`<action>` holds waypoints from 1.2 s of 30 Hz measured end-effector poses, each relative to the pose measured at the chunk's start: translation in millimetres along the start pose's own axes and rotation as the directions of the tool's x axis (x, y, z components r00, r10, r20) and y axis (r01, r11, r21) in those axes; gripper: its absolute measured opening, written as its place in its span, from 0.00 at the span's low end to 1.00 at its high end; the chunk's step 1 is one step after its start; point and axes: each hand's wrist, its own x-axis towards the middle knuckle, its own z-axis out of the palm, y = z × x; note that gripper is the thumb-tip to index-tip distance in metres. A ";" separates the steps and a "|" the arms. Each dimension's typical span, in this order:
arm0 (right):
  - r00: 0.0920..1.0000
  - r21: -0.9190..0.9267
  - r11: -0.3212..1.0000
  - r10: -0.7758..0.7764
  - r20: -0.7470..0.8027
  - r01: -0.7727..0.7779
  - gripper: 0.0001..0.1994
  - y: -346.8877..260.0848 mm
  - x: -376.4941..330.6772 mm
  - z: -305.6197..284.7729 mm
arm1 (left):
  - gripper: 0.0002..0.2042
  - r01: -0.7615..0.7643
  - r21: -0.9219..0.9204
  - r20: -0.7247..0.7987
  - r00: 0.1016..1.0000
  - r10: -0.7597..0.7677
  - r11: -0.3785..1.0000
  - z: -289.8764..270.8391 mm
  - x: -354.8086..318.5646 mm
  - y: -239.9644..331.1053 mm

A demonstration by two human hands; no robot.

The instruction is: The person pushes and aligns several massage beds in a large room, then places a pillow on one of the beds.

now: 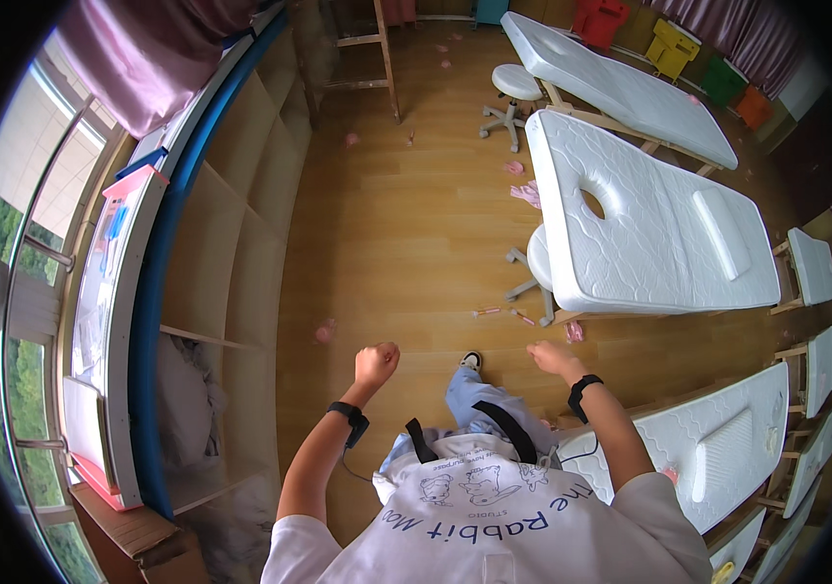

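Pink scraps lie scattered over the wooden floor; a white pillow rests on the white bed with a round hole.

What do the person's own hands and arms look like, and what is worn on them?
The left hand and right hand wear no gloves. A black left wristband and a similar black right wristband are visible, with a thin dark cable near each. The white sleeves are short.

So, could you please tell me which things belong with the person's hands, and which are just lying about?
With the hands:
left hand: nothing visibly held
right hand: nothing visibly held
black wristbands, worn

Just lying about:
pink scraps on the floor
cardboard box
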 end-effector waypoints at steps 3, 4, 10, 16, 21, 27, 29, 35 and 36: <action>0.976 0.088 0.994 -0.048 -0.213 0.068 0.05 43.5 36.6 -36.0 | 0.13 -0.003 0.039 -0.036 0.999 0.004 0.999 6.5 62.8 6.6; 0.962 0.082 0.992 -0.068 -0.265 0.092 0.05 43.1 49.5 -55.9 | 0.13 0.000 0.051 -0.033 0.999 0.002 0.999 5.2 81.2 6.9; 0.885 -0.119 0.992 -0.078 -0.458 0.026 0.07 74.7 71.7 -114.3 | 0.14 -0.008 -0.011 -0.125 0.992 0.007 1.000 28.3 174.3 37.3; 0.769 -0.154 0.976 0.018 -0.639 -0.151 0.15 101.7 83.9 -122.2 | 0.14 -0.061 -0.025 -0.023 0.998 0.061 0.998 58.1 243.9 44.1; 0.775 -0.091 0.952 0.180 -0.606 -0.292 0.17 124.4 91.1 -126.8 | 0.16 -0.239 -0.123 0.052 0.968 0.246 0.963 88.8 323.4 35.2; 0.651 0.059 0.832 0.473 -0.594 -0.551 0.19 152.6 103.4 -116.3 | 0.12 -0.355 -0.173 0.311 0.865 0.393 0.919 137.7 457.0 48.9; 0.537 0.155 0.718 0.629 -0.562 -0.678 0.21 147.7 109.3 -120.5 | 0.11 -0.509 -0.217 0.309 0.773 0.553 0.833 158.2 509.4 46.2; 0.226 0.364 0.551 0.732 -0.642 -0.751 0.12 110.0 125.8 -118.3 | 0.11 -0.639 -0.419 0.407 0.502 0.763 0.645 192.3 622.8 87.0; 0.262 0.404 0.574 0.751 -0.606 -0.712 0.10 98.9 130.7 -115.7 | 0.12 -0.683 -0.428 0.375 0.461 0.804 0.592 195.8 636.0 90.5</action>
